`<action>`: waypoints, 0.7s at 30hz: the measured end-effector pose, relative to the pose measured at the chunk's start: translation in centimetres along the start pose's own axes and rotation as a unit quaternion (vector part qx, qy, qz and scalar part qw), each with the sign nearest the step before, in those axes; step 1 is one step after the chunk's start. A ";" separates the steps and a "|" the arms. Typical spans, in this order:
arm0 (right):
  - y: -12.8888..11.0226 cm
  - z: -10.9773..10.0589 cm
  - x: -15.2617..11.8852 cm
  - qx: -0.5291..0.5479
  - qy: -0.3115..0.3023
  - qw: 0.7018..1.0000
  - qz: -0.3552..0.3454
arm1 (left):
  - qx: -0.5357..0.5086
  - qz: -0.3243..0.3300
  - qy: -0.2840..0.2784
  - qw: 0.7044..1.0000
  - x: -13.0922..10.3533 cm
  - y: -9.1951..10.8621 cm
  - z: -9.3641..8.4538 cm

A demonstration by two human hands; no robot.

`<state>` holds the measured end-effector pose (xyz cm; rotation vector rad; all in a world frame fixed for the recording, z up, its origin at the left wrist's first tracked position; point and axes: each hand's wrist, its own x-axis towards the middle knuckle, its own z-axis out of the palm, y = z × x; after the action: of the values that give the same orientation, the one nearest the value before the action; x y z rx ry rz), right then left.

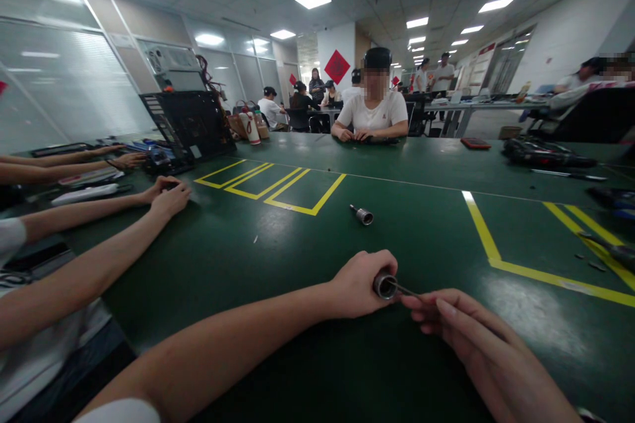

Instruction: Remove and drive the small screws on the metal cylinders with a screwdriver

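Observation:
My left hand (364, 283) is closed round a metal socket (385, 285), its round open end facing me. My right hand (471, 337) pinches a thin metal rod (409, 292) between thumb and fingers. The rod's far end reaches the socket's mouth; how deep it goes inside, I cannot tell. Beyond my left hand, a second metal socket with a narrow shank (364, 216) lies on its side on the green table (278, 251).
Yellow tape outlines (315, 206) mark the table. At the left, a neighbour's hands (170, 195) rest near a black computer case (191, 122). Across sits a person in a white shirt (373, 112). A black tool (546, 152) and a red-edged phone-like object (475, 143) lie at the right.

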<state>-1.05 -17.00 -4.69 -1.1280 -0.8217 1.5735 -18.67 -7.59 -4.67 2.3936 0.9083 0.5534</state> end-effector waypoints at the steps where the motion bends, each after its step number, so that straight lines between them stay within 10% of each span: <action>1: 0.0 0.1 0.0 -0.009 0.002 1.000 -0.007 | -0.006 0.002 0.004 1.000 0.0 0.0 0.0; 21: -0.1 0.0 -0.1 -0.008 0.000 1.000 -0.006 | 0.038 0.064 -0.044 0.996 0.0 -0.4 0.2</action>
<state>-0.97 -17.03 -4.58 -1.1331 -0.8409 1.5593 -18.80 -7.40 -5.08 2.5361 0.7541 0.4659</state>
